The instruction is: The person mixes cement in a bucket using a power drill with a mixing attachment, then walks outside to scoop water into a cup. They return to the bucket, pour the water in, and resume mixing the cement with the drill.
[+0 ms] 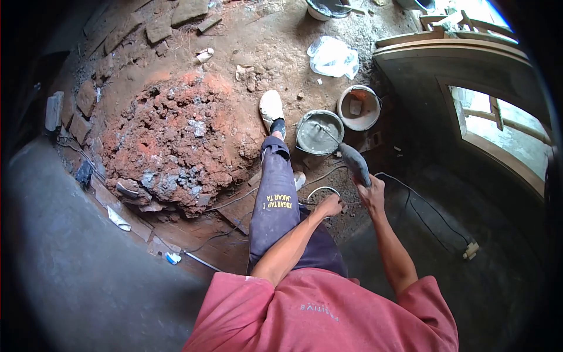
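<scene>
My right hand (372, 192) is wrapped round the rear of a dark power drill (354, 163). From the drill, a thin mixing rod runs into a bucket of wet grey mortar (319, 132). My left hand (330, 205) is closed, near the drill and above my bent leg; what lies in its fingers, if anything, is hidden. A pale curved strip (322, 189) passes just beyond that hand. Right of the mortar, a second bucket (359, 108) holds a brownish lump.
A mound of reddish soil and rubble (176, 141) rises at left. Black cable (428, 202) trails to a pale plug connector (471, 251). A clear plastic bag (333, 57) and a basin (327, 10) lie farther off. At right stands a wall with a framed opening (460, 126).
</scene>
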Available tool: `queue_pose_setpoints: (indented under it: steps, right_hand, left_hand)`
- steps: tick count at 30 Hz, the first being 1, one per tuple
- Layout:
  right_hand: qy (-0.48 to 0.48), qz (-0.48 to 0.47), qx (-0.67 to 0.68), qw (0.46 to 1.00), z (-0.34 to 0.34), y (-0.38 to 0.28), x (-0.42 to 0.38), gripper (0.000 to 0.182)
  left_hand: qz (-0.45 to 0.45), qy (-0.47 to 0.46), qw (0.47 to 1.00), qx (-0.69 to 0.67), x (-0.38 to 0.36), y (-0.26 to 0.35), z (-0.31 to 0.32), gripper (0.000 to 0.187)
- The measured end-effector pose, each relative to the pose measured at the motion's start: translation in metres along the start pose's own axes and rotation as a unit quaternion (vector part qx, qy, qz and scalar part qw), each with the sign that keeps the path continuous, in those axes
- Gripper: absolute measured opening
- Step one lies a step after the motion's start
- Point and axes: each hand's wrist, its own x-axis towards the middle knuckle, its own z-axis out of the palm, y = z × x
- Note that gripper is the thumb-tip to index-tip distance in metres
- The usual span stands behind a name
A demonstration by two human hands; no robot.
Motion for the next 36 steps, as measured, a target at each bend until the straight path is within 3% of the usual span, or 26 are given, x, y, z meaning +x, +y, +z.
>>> queue_pose_setpoints:
  steps: [2,5,8,10,13,15,18,22,23,25,28,32,36]
  right_hand:
    - [-0.004,0.055,-0.013,0.998,0.028,0.013,0.033,0.038]
    - [0.064,0.009,-0.021,0.998,0.053,0.015,0.068,0.042]
    - [0.037,0.068,-0.018,0.997,0.035,-0.002,0.062,0.042]
    - [0.047,0.030,-0.058,0.997,0.031,0.004,0.051,0.042]
    - [0.059,0.107,0.009,0.993,-0.006,-0.026,0.011,0.036]
    - [0.067,0.065,0.025,0.995,-0.024,-0.025,-0.005,0.034]
    - [0.077,0.059,0.024,0.995,-0.032,-0.018,-0.012,0.031]
    - [0.052,0.031,0.026,0.998,0.023,0.044,0.035,0.038]
    - [0.053,0.026,0.028,0.998,0.025,0.040,0.049,0.038]
    - [0.059,0.109,0.021,0.992,0.032,0.022,0.052,0.043]
    - [0.086,0.028,-0.024,0.996,0.021,0.031,0.039,0.045]
    - [0.042,0.062,0.037,0.996,-0.035,-0.016,-0.001,0.031]
    - [0.024,0.036,0.027,0.999,0.013,0.008,0.025,0.032]
  left_hand:
    - [-0.027,0.029,0.999,0.003,-0.010,0.004,-0.007,0.036]
    - [-0.028,0.017,0.999,-0.010,0.002,-0.012,-0.005,0.038]
    - [-0.010,0.021,1.000,-0.009,0.002,-0.017,-0.001,0.040]
    - [0.021,0.017,0.999,0.022,-0.001,-0.014,-0.007,0.038]
    - [0.032,-0.005,0.999,0.015,-0.005,-0.004,-0.008,0.036]
    - [0.079,-0.012,0.997,0.017,-0.001,0.000,-0.007,0.035]
    - [0.081,-0.035,0.996,0.011,0.004,0.004,0.000,0.036]
    - [0.089,0.005,0.994,-0.058,-0.001,-0.003,0.004,0.034]
    - [0.104,0.028,0.994,-0.034,0.010,-0.016,0.013,0.032]
    - [0.089,0.015,0.995,-0.033,0.020,-0.036,0.008,0.031]
    - [0.064,0.018,0.997,-0.046,0.019,-0.028,0.009,0.031]
    - [0.050,-0.027,0.997,-0.045,-0.001,-0.001,-0.008,0.032]
    - [0.044,-0.003,0.996,-0.080,0.003,-0.013,-0.001,0.032]
